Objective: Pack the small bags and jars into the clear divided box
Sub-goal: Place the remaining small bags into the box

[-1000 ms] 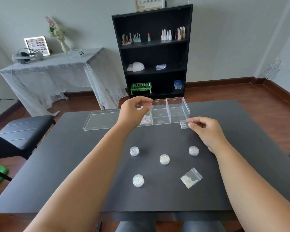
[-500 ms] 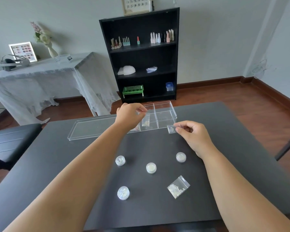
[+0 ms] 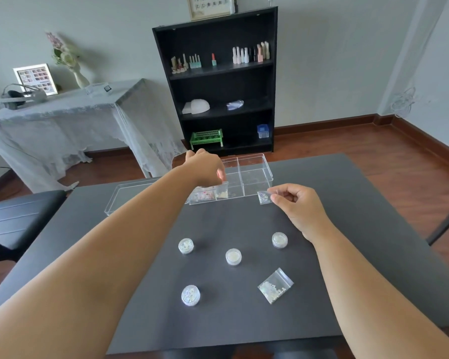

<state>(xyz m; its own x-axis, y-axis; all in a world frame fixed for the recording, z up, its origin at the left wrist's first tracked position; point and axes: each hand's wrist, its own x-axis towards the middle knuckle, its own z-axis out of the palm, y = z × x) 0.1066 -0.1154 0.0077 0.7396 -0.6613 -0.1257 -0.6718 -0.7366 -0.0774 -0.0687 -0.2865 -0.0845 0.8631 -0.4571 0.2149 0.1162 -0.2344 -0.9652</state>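
The clear divided box [image 3: 254,161] stands at the far middle of the black table. My left hand [image 3: 205,168] reaches over it and pinches a small bag [image 3: 222,190] that hangs down into a middle compartment. Another bag with pink bits [image 3: 204,196] lies in the compartment to the left. My right hand [image 3: 297,203] holds a small bag of purple bits [image 3: 264,197] just outside the box's near right corner. Several small round jars lie on the table: [image 3: 186,246], [image 3: 233,256], [image 3: 279,239]. A larger bag of white bits [image 3: 275,285] lies near right.
The box's clear lid [image 3: 125,195] lies flat to the left of the box. One more jar [image 3: 190,295] sits near the front. A black stool [image 3: 18,213] stands left of the table, and a black shelf [image 3: 218,81] stands behind it.
My left hand has lowered its bag from above the box into a middle compartment. My right hand has kept its bag beside the box's right corner. The head has tilted slightly.
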